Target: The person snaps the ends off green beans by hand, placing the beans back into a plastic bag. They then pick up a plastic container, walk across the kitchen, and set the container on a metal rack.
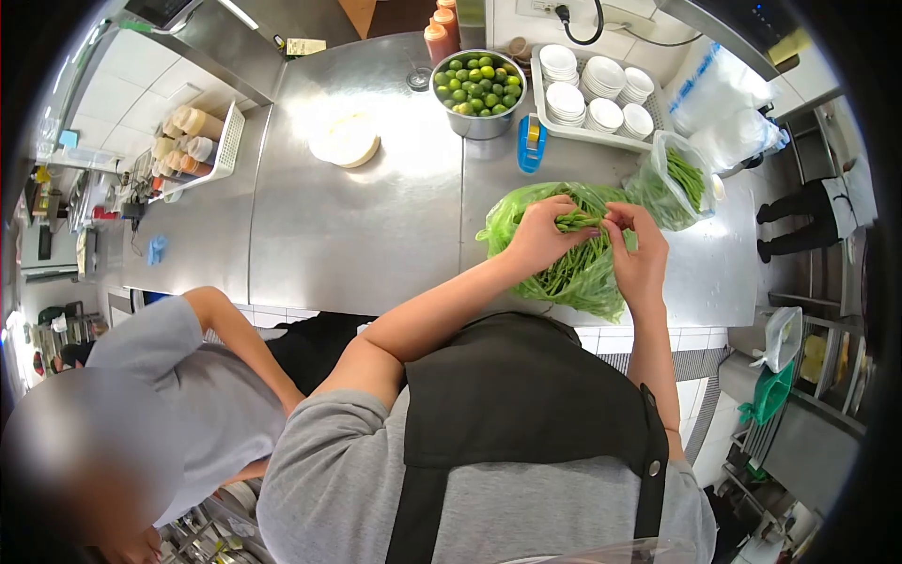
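Note:
Above an open green plastic bag (507, 209) on the steel counter, my left hand (548, 231) is closed around a small bunch of green beans (578, 220). My right hand (638, 246) is beside it, thumb and fingers pinched at the right end of the bunch. More green beans (570, 273) lie in the bag under my hands. A clear plastic bag (658, 202) with green beans stands just to the right, behind my right hand.
A metal pot (481, 124) of green limes, a blue tape dispenser (531, 143) and a tray (601, 136) of stacked white cups stand behind. A round pale container (346, 143) and a white bottle basket (228, 146) are left. A co-worker (202, 376) is at left, another person (822, 211) far right.

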The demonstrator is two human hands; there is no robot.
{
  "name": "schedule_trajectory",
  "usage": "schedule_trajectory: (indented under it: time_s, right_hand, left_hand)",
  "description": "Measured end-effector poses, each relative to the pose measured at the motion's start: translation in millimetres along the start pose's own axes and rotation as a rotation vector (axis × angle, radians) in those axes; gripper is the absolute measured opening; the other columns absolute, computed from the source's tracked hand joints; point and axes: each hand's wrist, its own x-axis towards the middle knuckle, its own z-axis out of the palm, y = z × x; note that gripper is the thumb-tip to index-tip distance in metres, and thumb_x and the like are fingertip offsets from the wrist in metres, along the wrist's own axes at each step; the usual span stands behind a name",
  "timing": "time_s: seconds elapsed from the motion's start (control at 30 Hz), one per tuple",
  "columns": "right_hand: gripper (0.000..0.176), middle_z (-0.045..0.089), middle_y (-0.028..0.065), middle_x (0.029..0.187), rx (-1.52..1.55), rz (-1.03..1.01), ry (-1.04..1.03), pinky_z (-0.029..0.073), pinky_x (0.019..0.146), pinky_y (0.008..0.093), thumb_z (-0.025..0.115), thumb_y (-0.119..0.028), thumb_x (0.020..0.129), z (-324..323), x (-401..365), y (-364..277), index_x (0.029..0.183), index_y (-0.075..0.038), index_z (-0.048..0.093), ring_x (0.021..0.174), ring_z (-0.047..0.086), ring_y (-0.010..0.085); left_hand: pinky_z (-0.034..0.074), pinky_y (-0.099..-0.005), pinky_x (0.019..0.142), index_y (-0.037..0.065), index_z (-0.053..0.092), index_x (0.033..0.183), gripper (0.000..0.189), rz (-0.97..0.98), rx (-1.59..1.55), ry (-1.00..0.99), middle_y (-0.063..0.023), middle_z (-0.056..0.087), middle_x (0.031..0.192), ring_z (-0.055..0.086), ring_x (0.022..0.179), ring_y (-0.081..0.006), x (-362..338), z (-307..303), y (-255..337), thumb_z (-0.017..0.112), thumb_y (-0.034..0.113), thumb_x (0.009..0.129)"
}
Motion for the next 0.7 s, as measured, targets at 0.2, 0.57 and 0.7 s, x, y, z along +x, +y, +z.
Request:
schedule_trajectory:
  time_s: [0.2,0.57,0.7]
  right_hand:
    - [0.020,0.066,0.0075,0.089,0.282,0.255,-0.120,0.052,0.075,0.0290,0.068,0.000,0.088,6.5,-6.1,32.2,0.106,-0.002,0.059,0.082,0.064,0.0144]
    - [0.013,0.067,0.0061,0.091,1.246,0.776,-0.192,0.054,0.074,0.0265,0.068,-0.001,0.092,9.5,-10.7,59.4,0.100,-0.004,0.059,0.079,0.065,0.0142]
    - [0.011,0.068,0.0054,0.092,1.118,0.689,-0.066,0.054,0.074,0.0263,0.068,-0.002,0.091,17.3,-10.1,59.1,0.101,-0.003,0.062,0.078,0.065,0.0133]
  left_hand:
    - [0.050,-0.0351,0.074,0.001,0.073,0.092,0.024,0.017,0.097,-0.097,-0.0129,0.067,0.084,0.066,0.079,-0.0264,-5.7,-8.5,-14.3,0.083,0.017,0.078]
    - [0.041,-0.0248,0.058,0.003,0.073,0.093,0.013,-0.346,-0.204,-0.161,-0.0029,0.067,0.080,0.053,0.063,-0.0077,-6.0,-14.1,-6.2,0.079,0.012,0.085]
    - [0.027,-0.0208,0.046,0.003,0.071,0.095,0.011,-0.668,-0.672,-0.232,-0.0031,0.068,0.080,0.039,0.051,-0.0023,-4.3,-16.1,-2.5,0.076,0.010,0.088]
